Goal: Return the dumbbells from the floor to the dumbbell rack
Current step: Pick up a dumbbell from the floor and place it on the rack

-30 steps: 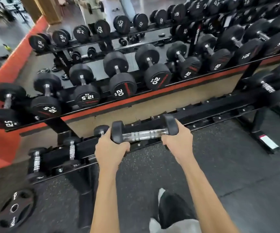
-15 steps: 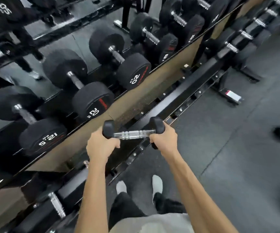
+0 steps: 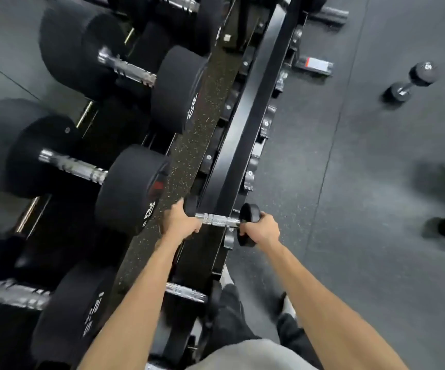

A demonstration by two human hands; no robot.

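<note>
Hands, left (image 3: 180, 221) and right (image 3: 262, 231), now grip the small black chrome-handled dumbbell (image 3: 220, 219) lower, over the black steel rack rail (image 3: 245, 134), toward twelve o'clock, nearly racked.

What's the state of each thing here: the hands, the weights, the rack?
Left hand: grips small dumbbell's left end.
Right hand: grips its right head.
Small dumbbell: held over lower rack rail.
20 kg dumbbell: racked.
Dumbbell on floor: lying loose, not racked.
</note>
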